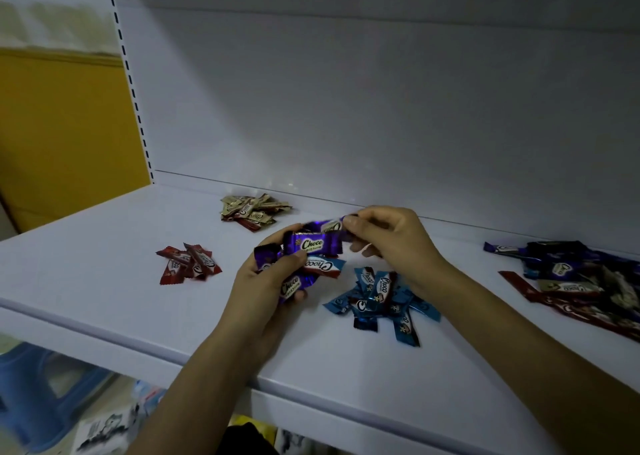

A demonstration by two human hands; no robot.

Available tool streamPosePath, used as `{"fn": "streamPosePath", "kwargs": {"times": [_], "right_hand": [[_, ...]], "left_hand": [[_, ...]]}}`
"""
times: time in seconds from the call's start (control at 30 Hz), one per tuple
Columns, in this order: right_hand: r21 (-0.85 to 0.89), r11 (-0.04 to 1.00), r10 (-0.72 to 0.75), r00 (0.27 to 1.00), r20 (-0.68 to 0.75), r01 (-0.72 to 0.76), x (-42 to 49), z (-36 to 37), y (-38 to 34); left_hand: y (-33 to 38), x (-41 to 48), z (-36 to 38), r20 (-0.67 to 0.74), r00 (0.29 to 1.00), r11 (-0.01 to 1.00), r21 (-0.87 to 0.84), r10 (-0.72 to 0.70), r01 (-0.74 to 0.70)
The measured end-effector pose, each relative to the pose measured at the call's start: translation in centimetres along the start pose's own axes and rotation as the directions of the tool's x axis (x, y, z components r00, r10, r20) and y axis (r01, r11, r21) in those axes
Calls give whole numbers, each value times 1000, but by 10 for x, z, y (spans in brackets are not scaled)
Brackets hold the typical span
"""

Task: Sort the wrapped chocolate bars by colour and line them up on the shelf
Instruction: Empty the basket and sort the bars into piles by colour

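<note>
Two bare forearms [214, 368] reach in over the front edge of the white metal shelf [104, 247]. Between them, just above the shelf's middle, is a bunch of purple foil-wrapped chocolate bars [313, 244]. Curled round this bunch is the left hand [273, 278], its thumb pressed on the topmost bar. Touching the bunch from behind, the right hand [391, 243] pinches the end of another purple bar [330, 226], blurred, between thumb and forefinger, its other fingers loosely bent. A light-blue wrapped bar [322, 266] shows beneath the left fingers; whether it is held or lying, I cannot tell. Under the right wrist lies a pile of blue bars [377, 302]. A red pile [190, 262] lies to the left, a gold pile [252, 209] at the back, and a mixed heap [581, 281] far right.
</note>
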State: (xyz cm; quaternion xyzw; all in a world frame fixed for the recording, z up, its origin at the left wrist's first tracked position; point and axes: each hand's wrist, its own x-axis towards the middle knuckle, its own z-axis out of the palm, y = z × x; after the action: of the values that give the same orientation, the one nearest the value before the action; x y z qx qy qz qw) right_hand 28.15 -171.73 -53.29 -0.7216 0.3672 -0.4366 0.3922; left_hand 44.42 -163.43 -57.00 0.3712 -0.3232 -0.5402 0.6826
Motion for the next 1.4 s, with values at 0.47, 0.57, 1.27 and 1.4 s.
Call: {"fn": "streamPosePath", "kwargs": {"times": [0.47, 0.57, 1.27, 1.4], "right_hand": [[445, 816, 483, 857, -177, -368, 22, -51, 38], [230, 919, 346, 935, -76, -322, 14, -38, 19], [243, 896, 424, 879, -219, -372, 19, -51, 30], [8, 970, 239, 960, 149, -243, 2, -17, 3]], "left_hand": [[1, -2, 4, -24, 1000, 999, 45, 8, -6], [0, -4, 5, -12, 999, 994, 103, 30, -29], [-8, 3, -2, -61, 996, 989, 134, 66, -57], [-7, 3, -2, -60, 996, 992, 112, 67, -60]]}}
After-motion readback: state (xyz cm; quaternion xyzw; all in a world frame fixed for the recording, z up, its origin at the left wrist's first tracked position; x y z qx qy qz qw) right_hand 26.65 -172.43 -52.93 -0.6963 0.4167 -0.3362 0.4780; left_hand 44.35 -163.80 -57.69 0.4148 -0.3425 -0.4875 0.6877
